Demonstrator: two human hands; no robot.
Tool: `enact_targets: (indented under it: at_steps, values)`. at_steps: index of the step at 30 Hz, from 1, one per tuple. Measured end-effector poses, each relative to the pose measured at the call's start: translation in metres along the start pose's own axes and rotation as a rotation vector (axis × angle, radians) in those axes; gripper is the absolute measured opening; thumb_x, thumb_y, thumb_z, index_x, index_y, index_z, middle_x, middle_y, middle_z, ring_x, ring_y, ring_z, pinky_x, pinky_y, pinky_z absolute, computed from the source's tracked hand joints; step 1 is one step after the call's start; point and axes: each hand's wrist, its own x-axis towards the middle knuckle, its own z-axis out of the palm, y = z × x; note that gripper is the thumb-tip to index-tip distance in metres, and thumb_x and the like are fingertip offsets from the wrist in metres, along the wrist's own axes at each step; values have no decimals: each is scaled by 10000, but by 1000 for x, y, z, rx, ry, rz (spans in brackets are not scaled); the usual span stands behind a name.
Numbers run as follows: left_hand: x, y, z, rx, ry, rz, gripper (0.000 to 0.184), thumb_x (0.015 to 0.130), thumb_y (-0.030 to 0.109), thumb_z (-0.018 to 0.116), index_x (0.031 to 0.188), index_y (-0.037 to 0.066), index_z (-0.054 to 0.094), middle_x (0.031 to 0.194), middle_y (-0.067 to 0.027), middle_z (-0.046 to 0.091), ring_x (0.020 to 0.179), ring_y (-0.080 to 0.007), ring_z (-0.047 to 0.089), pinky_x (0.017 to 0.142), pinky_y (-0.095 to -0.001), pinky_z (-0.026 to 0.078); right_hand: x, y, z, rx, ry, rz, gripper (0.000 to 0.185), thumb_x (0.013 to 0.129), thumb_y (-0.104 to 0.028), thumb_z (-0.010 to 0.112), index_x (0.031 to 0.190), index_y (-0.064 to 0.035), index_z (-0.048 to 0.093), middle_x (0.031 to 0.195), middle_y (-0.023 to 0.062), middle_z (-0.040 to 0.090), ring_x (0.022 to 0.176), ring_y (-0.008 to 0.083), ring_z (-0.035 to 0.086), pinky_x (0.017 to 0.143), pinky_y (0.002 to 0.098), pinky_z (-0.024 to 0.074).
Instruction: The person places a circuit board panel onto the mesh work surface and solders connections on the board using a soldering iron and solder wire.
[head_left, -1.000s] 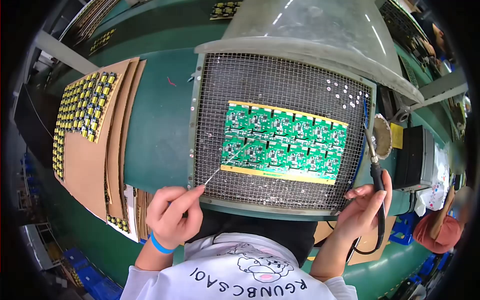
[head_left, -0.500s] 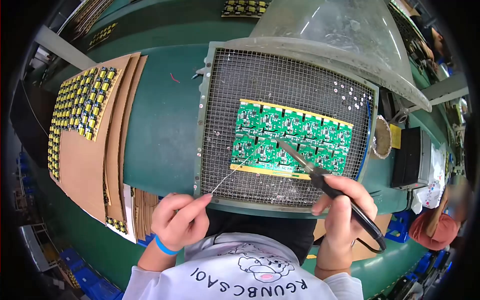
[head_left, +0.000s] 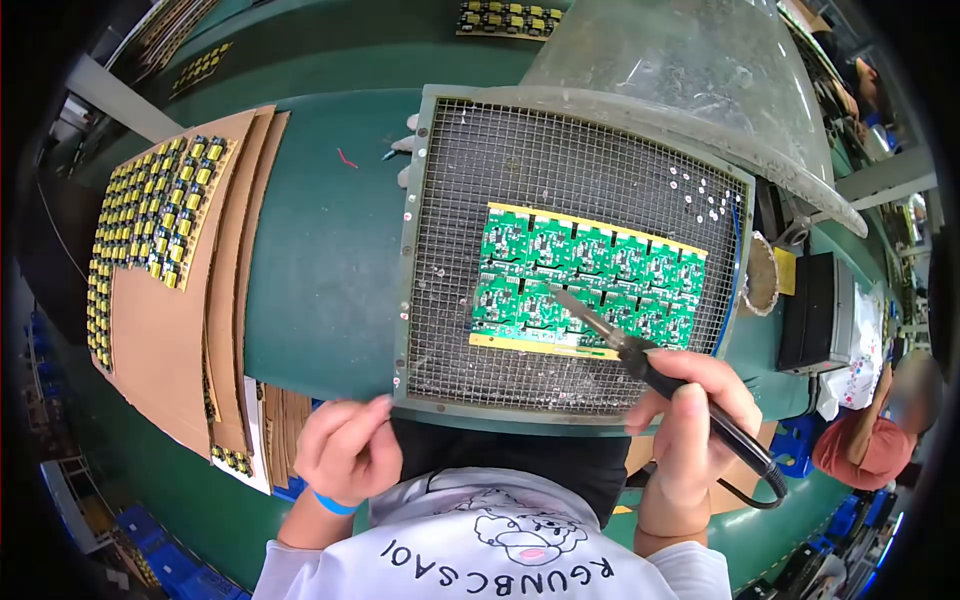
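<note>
- I see the iron (head_left: pixel 632 352) staying over the board (head_left: pixel 590 250), while the thin wire, plain at the left hand (head_left: pixel 348 450) half a second ago, no longer shows
- By my reading, the work now rests on the iron alone, its tip near the board's middle row (whether it touches, I cannot tell)
- My right grip is wrapped round the iron's dark handle, thumb and fingers pressed on it, the right hand (head_left: pixel 695 430) just off the mesh (head_left: pixel 455 190)
- My left grip has thumb and forefinger close together; I cannot tell if they pinch anything
- The board lies flat on the mesh: glossy green, slotted, with yellow edge strips
- The mesh is square-woven metal in a dull frame (head_left: pixel 412 250), beside stiff brown card (head_left: pixel 165 345)
</note>
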Motion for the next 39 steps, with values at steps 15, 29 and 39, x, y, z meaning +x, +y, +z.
enact_targets:
  at_steps: [15, 29, 39]
  values:
    - [-179, -68, -6, 67, -319, -554, 254, 863, -6, 420, 1062, 1, 578, 893, -153, 509, 759, -284, 522, 707, -359, 453, -28, 68, -109, -201, 629, 7, 298, 919, -37, 527, 1207, 37, 555, 880, 123, 662, 589, 96, 560, 543, 217, 467]
    - [-206, -293, 176, 293, -666, -922, 301, 918, 31, 458, 1212, -14, 507, 1149, -203, 535, 991, -310, 555, 861, -352, 433, -24, 69, -70, -27, 460, -25, 302, 953, -50, 465, 1251, -4, 474, 942, 136, 645, 622, 103, 585, 547, 193, 452]
    - [-187, -319, 220, 297, -756, -914, 314, 922, 31, 455, 1231, -16, 487, 1173, -205, 524, 1017, -306, 544, 878, -351, 424, -28, 72, -63, -96, 527, -78, 362, 962, -169, 517, 1258, 35, 472, 878, 122, 666, 605, 98, 586, 542, 196, 455]
